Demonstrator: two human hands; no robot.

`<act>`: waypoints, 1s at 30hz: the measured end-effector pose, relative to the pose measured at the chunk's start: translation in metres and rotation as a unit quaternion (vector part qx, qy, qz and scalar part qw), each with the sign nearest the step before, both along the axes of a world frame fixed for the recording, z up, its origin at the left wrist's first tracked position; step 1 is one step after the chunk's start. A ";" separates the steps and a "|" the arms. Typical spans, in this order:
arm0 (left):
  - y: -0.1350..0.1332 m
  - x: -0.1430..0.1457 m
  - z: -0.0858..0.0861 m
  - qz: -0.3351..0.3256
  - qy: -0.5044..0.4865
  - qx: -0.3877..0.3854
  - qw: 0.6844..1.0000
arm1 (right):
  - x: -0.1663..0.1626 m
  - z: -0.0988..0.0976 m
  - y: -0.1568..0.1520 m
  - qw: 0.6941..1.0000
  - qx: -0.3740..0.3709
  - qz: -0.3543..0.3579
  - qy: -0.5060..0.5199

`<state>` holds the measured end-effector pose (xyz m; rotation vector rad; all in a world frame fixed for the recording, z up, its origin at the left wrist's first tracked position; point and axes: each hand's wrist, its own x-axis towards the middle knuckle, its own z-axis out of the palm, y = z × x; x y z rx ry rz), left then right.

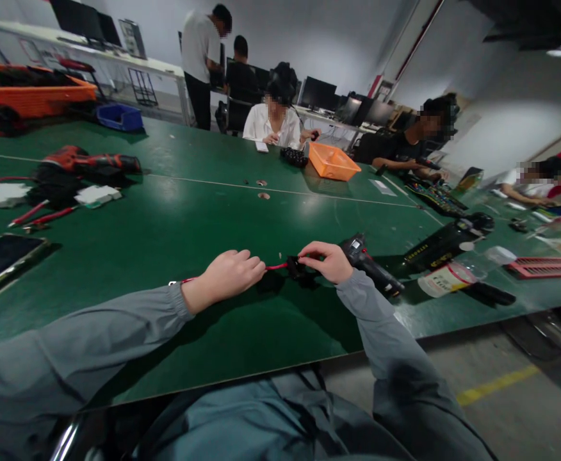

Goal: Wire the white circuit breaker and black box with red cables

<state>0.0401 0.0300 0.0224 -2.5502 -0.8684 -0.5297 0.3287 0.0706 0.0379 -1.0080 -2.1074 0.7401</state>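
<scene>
My left hand is closed around a thin red wire, whose other end with a small metal tip sticks out behind the wrist. The wire runs right to a small black part, too dark to name exactly. My right hand pinches that part between thumb and fingers, just above the green table. Close to the right of my right hand lies a black cordless power tool.
At left are a phone, a red-and-black drill, white blocks with red leads, a blue bin and an orange crate. At right lie a black bottle and a clear bottle. Several people sit beyond an orange basket.
</scene>
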 end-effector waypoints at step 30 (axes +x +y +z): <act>0.001 0.002 -0.003 -0.008 0.001 0.066 0.998 | 0.000 0.002 0.000 0.994 0.033 0.092 -0.044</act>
